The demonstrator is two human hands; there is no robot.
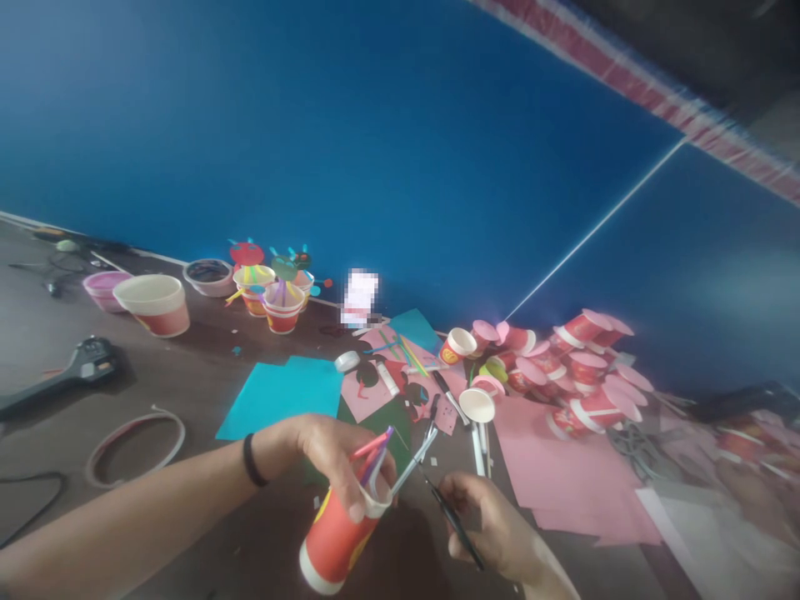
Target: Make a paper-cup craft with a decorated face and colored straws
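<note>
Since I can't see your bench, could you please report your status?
Left hand gripping red cup, tilted. Right hand holding slim dark tool. Markers and pink paper lie nearby.

Blue wall (350,150), white seam (596,231); reddish band (662,87) above; dark tabletop (200,375).

Dark table (209,354). At left: dark long-handled device (89,364), pale ring (182,442), black cable (61,483). Farther back: pink tub (100,292), big red-and-cream tub (163,318) just beside, near three paper cups (282,319) with paper figures. Middle: turquoise sheets (281,396), green sheet (395,421). Right: pink sheets (556,467), heap of red cups (587,371) with pink discs around back edge. White scraps (434,461) scattered.
</note>
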